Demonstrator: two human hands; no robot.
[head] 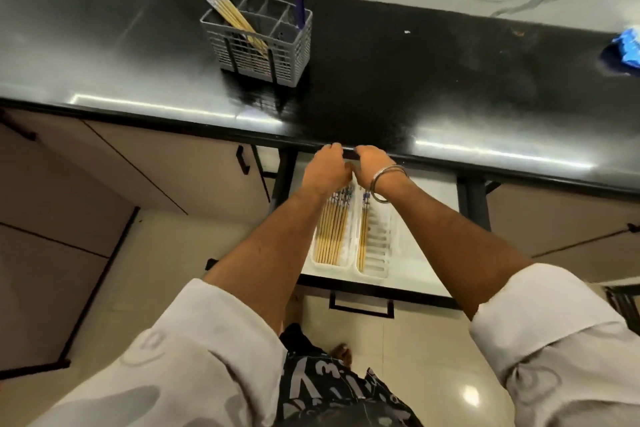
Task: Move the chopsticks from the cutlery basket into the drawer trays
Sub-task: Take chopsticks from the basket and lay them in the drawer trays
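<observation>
A grey cutlery basket (258,45) with a blue handle stands on the black counter and holds a bundle of bamboo chopsticks (228,10) with blue-patterned tops. Below the counter the drawer (426,274) is open with two white trays. The left tray (313,258) holds several chopsticks (332,232) side by side. The right tray (381,246) holds one pair (363,239) along its left side. My left hand (327,172) and my right hand (372,166) meet at the trays' far ends, fingers curled down on the chopsticks' patterned tops. Their fingertips are hidden.
A blue cloth or packet (627,47) lies at the counter's right end. Shut cabinet doors (156,166) flank the drawer. The drawer's black handle (360,308) points toward me. My foot (341,354) is on the tiled floor below.
</observation>
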